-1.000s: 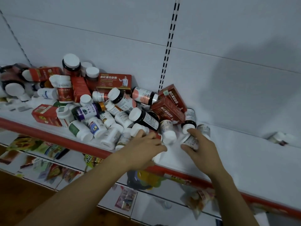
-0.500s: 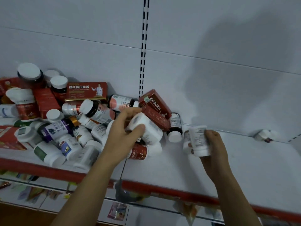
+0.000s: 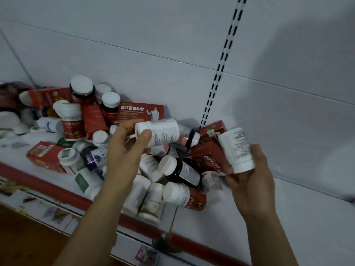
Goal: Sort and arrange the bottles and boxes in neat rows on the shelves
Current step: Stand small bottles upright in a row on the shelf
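Note:
A jumbled pile of white and dark bottles (image 3: 178, 169) and red boxes (image 3: 141, 112) lies on the white shelf (image 3: 307, 217) with its red front edge. My left hand (image 3: 124, 150) holds a white bottle (image 3: 159, 133) on its side above the pile, thumb across its front. My right hand (image 3: 249, 179) grips a second white bottle (image 3: 237, 150), lifted and tilted, cap end down in my palm, just right of the pile.
A slotted upright (image 3: 221, 68) runs down the white back panel. The shelf's right part (image 3: 317, 227) is bare white surface. Lower shelves with packets (image 3: 146, 254) show below the red edge. More red boxes (image 3: 46, 156) sit at the pile's left.
Both hands have lifted their white bottles higher off the shelf. The left bottle now lies sideways above the pile; the right bottle is tilted, held closer to me.

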